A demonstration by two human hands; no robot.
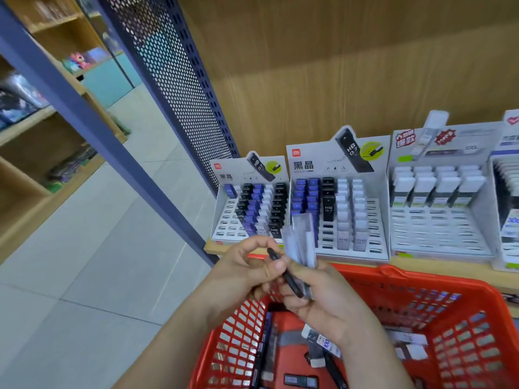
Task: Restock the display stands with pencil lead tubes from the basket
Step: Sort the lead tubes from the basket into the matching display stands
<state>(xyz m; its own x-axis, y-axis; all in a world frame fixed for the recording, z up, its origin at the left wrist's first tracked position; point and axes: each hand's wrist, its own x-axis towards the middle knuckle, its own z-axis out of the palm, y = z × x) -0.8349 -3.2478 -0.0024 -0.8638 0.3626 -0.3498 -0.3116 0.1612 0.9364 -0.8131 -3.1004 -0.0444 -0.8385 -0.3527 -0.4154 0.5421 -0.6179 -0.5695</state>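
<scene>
Gripping pale tubes (pixel 302 242) in right hand (pixel 323 307), left hand (pixel 247 270) pinching black tube (pixel 289 277)

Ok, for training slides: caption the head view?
Left hand pinches black tube, right hand grips pale tubes over red basket.

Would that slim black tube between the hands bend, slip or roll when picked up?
Probably stiff: the black tube runs straight, unsagging, from the left hand to the right hand, which also grips pale tubes. Likely light, since the left hand merely pinches it. It looks flat-sided like those in the display stand, so it should hardly roll.
</scene>
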